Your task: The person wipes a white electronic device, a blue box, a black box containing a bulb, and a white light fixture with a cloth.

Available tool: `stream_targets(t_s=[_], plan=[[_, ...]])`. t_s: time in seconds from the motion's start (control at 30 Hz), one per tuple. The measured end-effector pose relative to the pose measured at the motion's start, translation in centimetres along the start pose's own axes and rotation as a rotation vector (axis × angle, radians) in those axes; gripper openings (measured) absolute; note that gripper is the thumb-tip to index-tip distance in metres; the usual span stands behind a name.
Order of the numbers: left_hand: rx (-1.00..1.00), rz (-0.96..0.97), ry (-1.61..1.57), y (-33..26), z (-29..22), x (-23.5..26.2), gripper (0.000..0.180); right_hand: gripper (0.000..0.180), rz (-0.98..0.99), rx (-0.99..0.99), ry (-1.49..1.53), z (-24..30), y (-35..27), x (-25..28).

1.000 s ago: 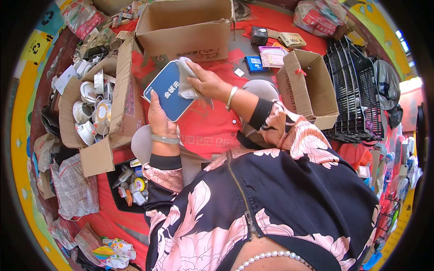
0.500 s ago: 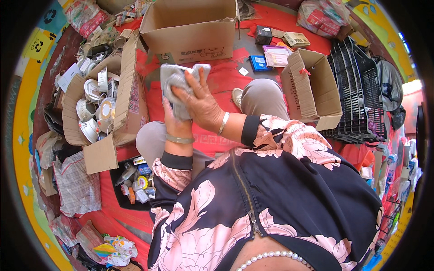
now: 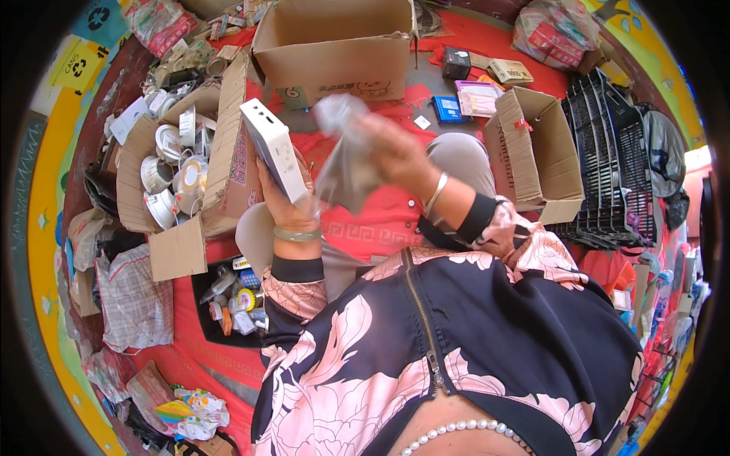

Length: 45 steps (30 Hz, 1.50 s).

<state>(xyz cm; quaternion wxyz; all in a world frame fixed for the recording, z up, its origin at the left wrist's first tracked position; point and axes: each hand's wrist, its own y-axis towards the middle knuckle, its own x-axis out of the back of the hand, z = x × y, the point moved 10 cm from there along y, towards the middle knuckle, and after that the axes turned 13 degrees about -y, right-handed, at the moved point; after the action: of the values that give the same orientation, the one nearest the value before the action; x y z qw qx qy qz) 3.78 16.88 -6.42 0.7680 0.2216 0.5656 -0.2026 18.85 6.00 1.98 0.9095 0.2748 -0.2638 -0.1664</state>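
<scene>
My left hand (image 3: pixel 283 199) grips a flat white box (image 3: pixel 272 147), tilted with its white side edge toward me. My right hand (image 3: pixel 393 148) is blurred and holds a grey crumpled cloth (image 3: pixel 346 156) just to the right of the box. Both hands are raised over my lap, above the red mat (image 3: pixel 365 228). A bangle sits on each wrist.
An open cardboard box (image 3: pixel 334 42) stands ahead. A cardboard box of white round fittings (image 3: pixel 176 171) is at the left, another open box (image 3: pixel 532 152) at the right beside black plastic crates (image 3: pixel 608 159). A black tray of small items (image 3: pixel 232 300) lies near my left knee.
The box has turned from its blue face to its white edge. My right hand has come off the box with the cloth and moved to the right.
</scene>
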Motion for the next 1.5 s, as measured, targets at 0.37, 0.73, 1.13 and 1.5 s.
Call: stream_targets(t_s=[0.37,0.73,1.13,1.5], plan=[[0.125,-0.027,0.589,-0.5,3.0,0.8,0.048,0.046,-0.055,0.039,0.297,6.2,4.7,2.2],[0.275,-0.227,0.485,-3.1,7.4,1.3,0.046,0.032,0.167,-0.43,0.399,0.4,8.4,-2.2],[0.528,-0.32,0.551,-3.8,9.2,5.4,0.081,0.043,0.18,-0.572,-0.368,-6.1,8.2,-3.3],[0.27,-0.191,0.361,-2.5,8.2,1.6,0.07,0.033,-0.118,-0.456,0.353,-7.2,10.3,-4.3]])
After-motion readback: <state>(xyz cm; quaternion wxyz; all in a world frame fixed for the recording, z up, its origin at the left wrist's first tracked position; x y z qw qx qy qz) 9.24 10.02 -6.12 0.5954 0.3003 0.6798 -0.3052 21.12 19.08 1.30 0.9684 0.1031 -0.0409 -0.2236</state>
